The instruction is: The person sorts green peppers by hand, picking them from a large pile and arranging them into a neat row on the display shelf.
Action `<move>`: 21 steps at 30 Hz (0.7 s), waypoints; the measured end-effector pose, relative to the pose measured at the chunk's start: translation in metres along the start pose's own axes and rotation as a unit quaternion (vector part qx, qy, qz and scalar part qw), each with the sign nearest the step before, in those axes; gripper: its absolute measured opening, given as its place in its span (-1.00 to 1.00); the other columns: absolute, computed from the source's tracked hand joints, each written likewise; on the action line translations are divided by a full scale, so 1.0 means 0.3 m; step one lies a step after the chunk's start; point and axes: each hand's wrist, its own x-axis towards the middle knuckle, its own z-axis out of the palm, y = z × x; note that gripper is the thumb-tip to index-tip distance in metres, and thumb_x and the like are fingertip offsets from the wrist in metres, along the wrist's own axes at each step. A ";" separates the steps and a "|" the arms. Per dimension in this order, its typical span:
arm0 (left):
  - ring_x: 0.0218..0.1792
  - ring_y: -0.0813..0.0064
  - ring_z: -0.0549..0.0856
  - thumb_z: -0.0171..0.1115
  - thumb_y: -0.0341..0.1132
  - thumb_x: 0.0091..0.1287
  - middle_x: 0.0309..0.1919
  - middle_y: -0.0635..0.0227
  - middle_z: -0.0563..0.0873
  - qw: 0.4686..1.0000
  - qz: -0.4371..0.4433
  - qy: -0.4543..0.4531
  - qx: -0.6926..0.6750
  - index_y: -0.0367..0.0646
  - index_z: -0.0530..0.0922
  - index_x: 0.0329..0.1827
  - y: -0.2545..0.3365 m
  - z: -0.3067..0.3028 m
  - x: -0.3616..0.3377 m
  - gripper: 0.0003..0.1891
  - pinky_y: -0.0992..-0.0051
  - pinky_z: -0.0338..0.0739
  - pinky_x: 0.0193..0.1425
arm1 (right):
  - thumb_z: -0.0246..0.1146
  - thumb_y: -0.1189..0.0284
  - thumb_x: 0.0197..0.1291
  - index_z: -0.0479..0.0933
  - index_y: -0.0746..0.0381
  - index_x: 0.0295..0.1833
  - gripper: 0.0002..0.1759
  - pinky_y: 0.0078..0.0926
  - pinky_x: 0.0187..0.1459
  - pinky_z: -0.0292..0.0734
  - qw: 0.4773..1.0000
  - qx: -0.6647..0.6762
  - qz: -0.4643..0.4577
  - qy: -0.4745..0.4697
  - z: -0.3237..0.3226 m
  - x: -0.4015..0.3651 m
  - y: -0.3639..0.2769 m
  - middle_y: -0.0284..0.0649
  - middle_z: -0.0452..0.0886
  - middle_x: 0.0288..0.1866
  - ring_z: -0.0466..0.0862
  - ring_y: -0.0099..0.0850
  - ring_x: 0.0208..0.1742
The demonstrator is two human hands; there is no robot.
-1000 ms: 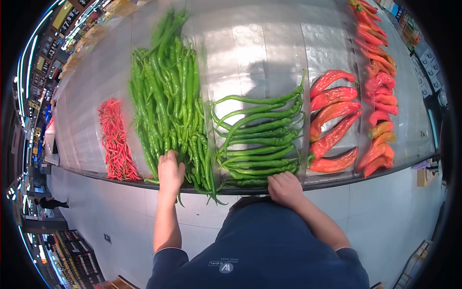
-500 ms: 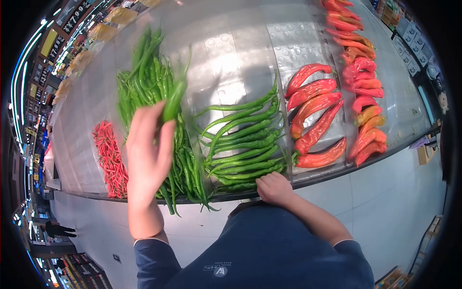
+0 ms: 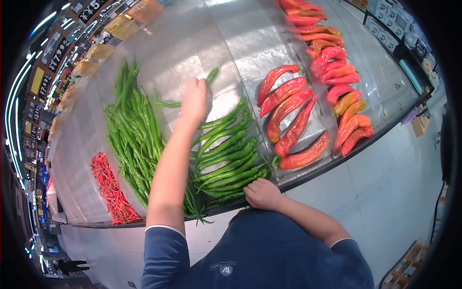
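Note:
My left hand (image 3: 194,100) is closed round a long green pepper (image 3: 212,75), whose two ends stick out on either side of the fingers. The hand is over the metal display surface, just beyond a row of long green peppers (image 3: 227,166) laid side by side. My right hand (image 3: 263,193) is curled at the front edge by the nearest peppers of that row; its fingertips are hidden, so I cannot make out anything in it. To the left lies a heap of green peppers (image 3: 134,137), partly behind my left forearm.
Small red chillies (image 3: 111,190) lie at the far left. Large red peppers (image 3: 293,125) form a column on the right, with red and orange peppers (image 3: 353,111) beyond a clear divider. A dark front edge (image 3: 308,176) borders the display. A person (image 3: 72,266) stands far off.
My left hand has carried the green pepper from above the heap rightward to the far end of the row. My right hand stays at the front edge. The camera view has turned slightly.

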 end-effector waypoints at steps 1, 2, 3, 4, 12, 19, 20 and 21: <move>-0.04 -0.15 0.62 0.21 -0.52 0.27 -0.05 -0.08 0.58 1.000 0.000 -0.006 -0.012 -0.30 0.51 0.07 0.013 0.029 -0.028 -0.70 0.02 0.57 0.06 | 0.32 0.44 0.01 0.46 0.15 -0.43 -0.86 -0.34 -0.27 0.46 1.000 0.001 0.000 -0.006 0.001 0.000 -0.001 -0.30 0.44 -0.48 0.55 -0.32 -0.42; 0.04 -0.14 0.63 0.32 -0.38 0.34 -0.01 -0.05 0.59 0.999 -0.011 -0.036 -0.033 -0.28 0.53 0.18 0.008 0.053 -0.041 -0.63 0.06 0.57 0.13 | 0.32 0.44 0.01 0.46 0.15 -0.43 -0.86 -0.34 -0.27 0.46 1.000 0.004 -0.005 -0.005 0.002 0.001 -0.001 -0.30 0.44 -0.48 0.55 -0.32 -0.42; 0.04 -0.12 0.63 0.34 -0.37 0.33 0.00 -0.04 0.59 0.998 0.004 -0.016 -0.060 -0.28 0.53 0.19 0.015 0.074 -0.064 -0.61 0.06 0.57 0.12 | 0.32 0.44 0.01 0.46 0.15 -0.43 -0.86 -0.34 -0.28 0.46 1.000 0.000 -0.002 -0.010 0.004 0.000 0.000 -0.30 0.45 -0.49 0.55 -0.32 -0.43; 0.03 -0.11 0.63 0.35 -0.36 0.32 0.00 -0.03 0.60 0.997 0.009 -0.020 -0.072 -0.28 0.54 0.19 0.030 0.077 -0.079 -0.60 0.06 0.57 0.13 | 0.31 0.43 0.01 0.46 0.15 -0.43 -0.86 -0.34 -0.28 0.46 1.000 -0.005 0.000 -0.015 0.004 0.000 0.001 -0.30 0.45 -0.49 0.55 -0.32 -0.44; 0.13 0.14 0.61 0.36 -0.39 0.27 -0.03 0.18 0.69 0.995 0.057 -0.062 -0.057 -0.20 0.63 0.16 0.081 0.034 -0.227 -0.62 0.17 0.44 0.25 | 0.33 0.45 0.00 0.58 0.23 -0.30 -0.86 -0.36 -0.30 0.44 1.000 -0.003 -0.006 -0.011 -0.003 0.014 -0.002 -0.31 0.48 -0.47 0.56 -0.34 -0.42; 0.08 0.14 0.60 0.22 -0.53 0.26 -0.03 0.19 0.69 0.993 0.091 0.040 -0.065 -0.22 0.65 0.13 0.026 -0.091 -0.335 -0.65 0.20 0.42 0.25 | 0.35 0.47 0.00 0.62 0.27 -0.23 -0.82 -0.36 -0.27 0.46 1.000 -0.010 -0.017 -0.014 0.010 0.013 -0.003 -0.30 0.53 -0.44 0.57 -0.34 -0.39; 0.07 0.11 0.60 0.22 -0.51 0.27 -0.03 0.16 0.69 0.995 0.050 0.065 -0.050 -0.23 0.64 0.09 0.004 -0.144 -0.355 -0.69 0.18 0.44 0.24 | 0.35 0.48 0.00 0.62 0.27 -0.23 -0.82 -0.36 -0.26 0.47 1.000 -0.010 -0.014 -0.011 0.009 0.014 -0.003 -0.29 0.54 -0.43 0.58 -0.34 -0.39; 0.06 0.08 0.61 0.23 -0.48 0.28 -0.04 0.12 0.68 0.995 0.009 0.090 -0.037 -0.24 0.64 0.05 -0.031 -0.186 -0.374 -0.73 0.16 0.46 0.23 | 0.36 0.48 0.01 0.62 0.27 -0.23 -0.82 -0.36 -0.25 0.48 1.000 -0.010 -0.010 -0.008 0.006 0.020 -0.003 -0.29 0.54 -0.42 0.58 -0.34 -0.38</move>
